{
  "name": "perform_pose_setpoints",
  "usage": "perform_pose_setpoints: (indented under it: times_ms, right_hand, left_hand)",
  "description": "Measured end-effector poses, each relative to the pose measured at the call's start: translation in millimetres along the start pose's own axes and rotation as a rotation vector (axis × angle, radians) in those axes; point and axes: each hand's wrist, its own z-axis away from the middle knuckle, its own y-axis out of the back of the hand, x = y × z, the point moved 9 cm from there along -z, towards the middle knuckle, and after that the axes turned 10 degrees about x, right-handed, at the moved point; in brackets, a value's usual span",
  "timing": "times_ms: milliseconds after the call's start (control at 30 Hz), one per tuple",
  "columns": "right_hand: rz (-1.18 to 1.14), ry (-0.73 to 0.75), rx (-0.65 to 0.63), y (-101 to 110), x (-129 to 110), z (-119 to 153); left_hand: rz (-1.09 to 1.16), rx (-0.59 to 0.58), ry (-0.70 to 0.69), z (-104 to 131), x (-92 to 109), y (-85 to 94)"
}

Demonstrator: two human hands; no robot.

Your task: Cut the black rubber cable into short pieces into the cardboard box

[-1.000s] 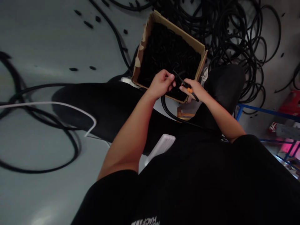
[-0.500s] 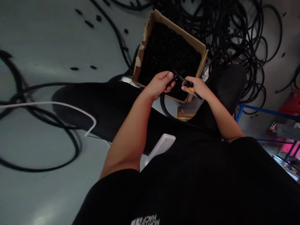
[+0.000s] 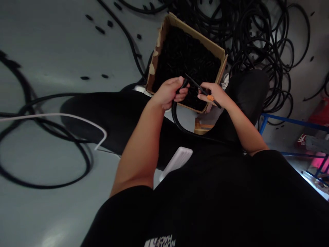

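My left hand (image 3: 171, 92) is closed around a black ribbed hose (image 3: 174, 116) near its end, which sticks up past the thumb. From that grip the hose loops down and runs right across my lap. My right hand (image 3: 212, 92) is closed on a slim, dark, blade-like tool (image 3: 195, 83) with an orange part on its handle; its exact kind is unclear. The tool's tip points up-left, close to the hose end. Whether it touches the hose cannot be made out. Both hands are over the near side of a cardboard box (image 3: 197, 34) full of short black pieces.
Coils of black hose (image 3: 272, 41) lie in a heap beyond the box at the right. More hose (image 3: 46, 187) and a white cable (image 3: 77, 117) loop at left. Small black pieces (image 3: 99, 30) are scattered on the floor. A blue metal frame (image 3: 285, 120) stands at right.
My left hand has moved slightly left with the hose, so the hose end now stands more upright. My right hand and the tool have shifted only a little.
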Motion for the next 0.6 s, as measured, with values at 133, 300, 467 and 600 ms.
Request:
perform_pose_setpoints:
  times_ms: [133,300,467,600]
  right_hand:
    - [-0.162,-0.061,0.067,8,7,3]
    - [-0.334,-0.165,0.08,-1,16,7]
    - [-0.283,-0.17,-0.02,-27,10,13]
    - [-0.302,-0.217,-0.122,-42,4,18]
  left_hand:
    - [-0.005,0.178,-0.148,-9,17,22.4]
    - [-0.043,0.278,-0.255,-15,22,38.1]
    - [0.028,0.287,-0.325,-24,15,49.9]
    - [0.057,0.363,-0.378,-33,16,61.7]
